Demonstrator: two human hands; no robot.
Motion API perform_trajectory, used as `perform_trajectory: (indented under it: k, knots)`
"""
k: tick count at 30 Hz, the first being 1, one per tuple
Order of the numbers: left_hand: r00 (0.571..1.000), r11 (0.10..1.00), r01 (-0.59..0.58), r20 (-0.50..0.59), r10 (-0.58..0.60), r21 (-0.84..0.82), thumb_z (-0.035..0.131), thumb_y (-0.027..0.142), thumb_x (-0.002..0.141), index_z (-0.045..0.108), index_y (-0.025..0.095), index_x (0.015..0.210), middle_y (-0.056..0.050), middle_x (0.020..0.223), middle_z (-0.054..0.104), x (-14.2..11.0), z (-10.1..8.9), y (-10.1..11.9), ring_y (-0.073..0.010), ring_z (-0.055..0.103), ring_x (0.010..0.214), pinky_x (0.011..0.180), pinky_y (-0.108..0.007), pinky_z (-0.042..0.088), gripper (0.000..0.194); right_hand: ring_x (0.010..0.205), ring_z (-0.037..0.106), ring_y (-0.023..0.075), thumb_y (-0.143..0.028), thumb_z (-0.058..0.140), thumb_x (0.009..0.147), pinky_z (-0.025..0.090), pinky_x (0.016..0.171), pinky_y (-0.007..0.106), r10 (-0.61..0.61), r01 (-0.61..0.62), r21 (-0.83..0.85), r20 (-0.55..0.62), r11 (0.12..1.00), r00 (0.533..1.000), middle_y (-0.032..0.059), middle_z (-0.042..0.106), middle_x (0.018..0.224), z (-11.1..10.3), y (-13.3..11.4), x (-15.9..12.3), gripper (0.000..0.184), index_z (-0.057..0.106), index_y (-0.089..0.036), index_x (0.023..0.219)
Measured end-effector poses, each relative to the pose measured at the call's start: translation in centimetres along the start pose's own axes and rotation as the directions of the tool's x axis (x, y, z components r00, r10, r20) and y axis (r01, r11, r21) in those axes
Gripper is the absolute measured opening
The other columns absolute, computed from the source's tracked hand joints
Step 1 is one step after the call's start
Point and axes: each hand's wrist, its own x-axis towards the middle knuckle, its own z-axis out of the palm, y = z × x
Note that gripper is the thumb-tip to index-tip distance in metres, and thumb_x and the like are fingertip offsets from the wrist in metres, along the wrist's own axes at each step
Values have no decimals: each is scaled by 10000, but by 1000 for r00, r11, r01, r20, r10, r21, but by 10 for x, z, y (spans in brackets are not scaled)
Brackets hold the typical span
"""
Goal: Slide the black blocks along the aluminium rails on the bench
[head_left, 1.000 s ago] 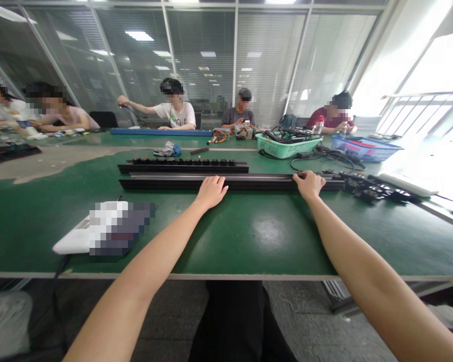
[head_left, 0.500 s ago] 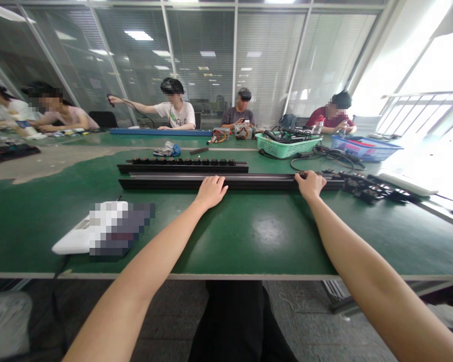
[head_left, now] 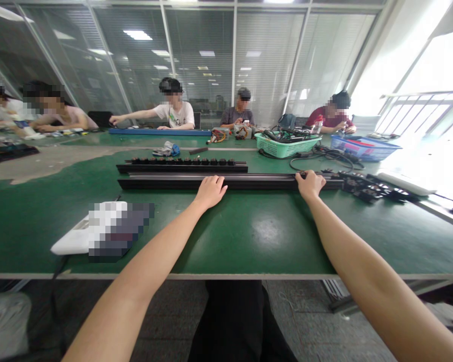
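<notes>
A long black rail (head_left: 260, 181) lies across the green table (head_left: 249, 236) in front of me. My left hand (head_left: 210, 191) rests against its near side around the middle, fingers curled onto the rail. My right hand (head_left: 310, 184) is closed on the rail's right part, with a small black piece under its fingertips. A second black rail (head_left: 181, 166) carrying a row of several black sockets lies just behind the first.
Loose black socket parts (head_left: 366, 188) lie at the right. A white device (head_left: 75, 239) sits at the near left. A green basket (head_left: 287, 145) of cables and a blue tray (head_left: 364, 148) stand further back. Several people sit along the far side.
My hands hold almost still; the right hand has crept slightly right along the rail. A person at the far side has lowered an outstretched arm to the table.
</notes>
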Motion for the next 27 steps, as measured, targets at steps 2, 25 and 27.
perform_trajectory:
  k: [2,25,27]
  knots:
    - [1000,1000,2,5,-2,-3,429,360,1077,606,137,1385,-175,1318,680,0,-1,0,-322,627,1233,1097,-457,455,419,1102,553,388,-441,520,911,304,1064,532,1,-1,-15,5,1000,1000,231,725,1060,-1,-1,-1,424,702,-118,1118]
    - [1000,1000,4,-8,-4,-12,449,358,1068,606,168,1382,-160,1302,684,0,1,0,-317,629,1224,1093,-459,457,400,1187,477,411,-435,456,967,281,1064,592,71,-72,-6,-57,997,996,253,696,1064,-5,-4,-5,387,687,-131,1034]
    - [1000,1000,5,1,-5,-11,442,357,1072,608,150,1382,-170,1300,682,0,0,0,-323,627,1224,1092,-458,455,408,1198,479,413,-421,463,968,281,1070,583,77,-78,-19,-51,997,996,264,695,1084,-5,-4,-4,389,688,-116,1055]
